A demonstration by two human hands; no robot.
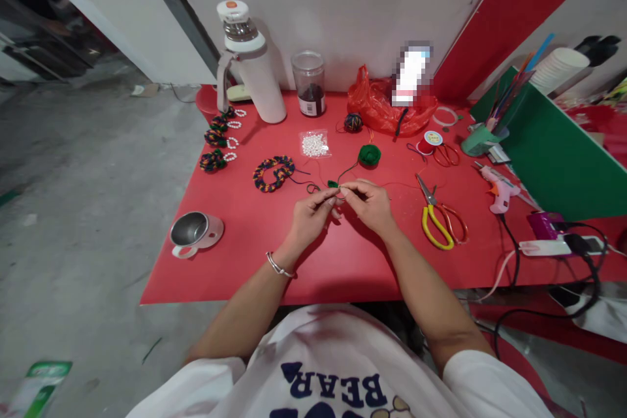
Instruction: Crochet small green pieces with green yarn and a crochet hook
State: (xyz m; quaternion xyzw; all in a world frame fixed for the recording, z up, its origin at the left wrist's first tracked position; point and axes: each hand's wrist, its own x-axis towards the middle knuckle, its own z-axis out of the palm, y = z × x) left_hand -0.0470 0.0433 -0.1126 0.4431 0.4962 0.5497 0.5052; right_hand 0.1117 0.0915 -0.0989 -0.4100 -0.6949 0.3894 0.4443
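My left hand [313, 214] and my right hand [368, 205] meet over the middle of the red table, fingertips pinched close together. Between them is a small piece of green yarn work [332, 184], held by the left fingers. A green strand runs from it to a ball of green yarn [369, 155] just beyond. My right thumb and finger pinch at the same spot; whether they grip the yarn or a thin tool is too small to make out. Left of my hands lies a multicoloured crocheted loop [273, 174] with a loose yarn tail.
A bag of white beads [315, 144] lies beyond my hands. Scissors [435, 219], a glue gun [500, 188] and a thread spool [432, 141] are on the right. A mug [196, 232] stands left, a thermos [259, 72] behind. Beaded yarn pieces [214, 160] line the left edge.
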